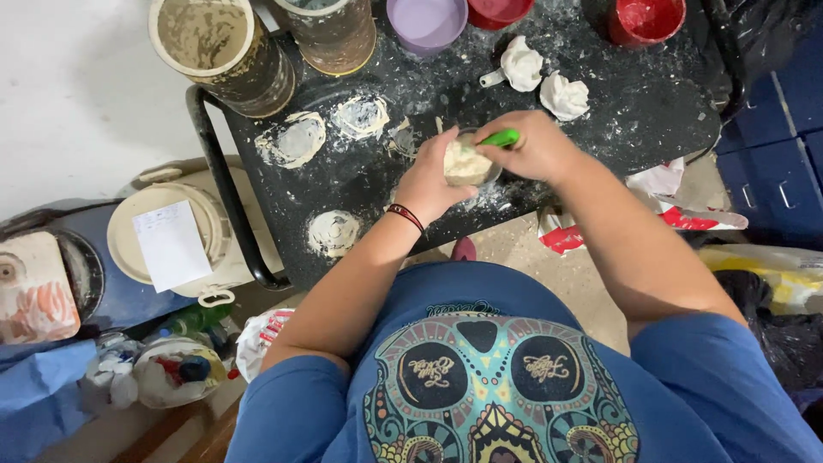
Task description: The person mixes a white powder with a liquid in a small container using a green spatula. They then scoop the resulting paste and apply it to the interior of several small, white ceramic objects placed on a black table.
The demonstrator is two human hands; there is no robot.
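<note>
head cam | looks steeply down, close over hands | black table ahead

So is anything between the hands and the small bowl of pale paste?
Nothing visible. The left hand cups the small bowl directly, and the right hand holds a green-handled tool over the paste, above the black cart top.

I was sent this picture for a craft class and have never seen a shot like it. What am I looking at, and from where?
A camera on a person's head looks straight down, so you see their blue shirt and both arms. The left hand steadies a small bowl of pale paste; the right hand holds a green-handled tool in it. Both work over a black table smeared with white splashes. On it lie two white moulded shapes, plus a lilac cup, red cups and stained buckets.
</note>
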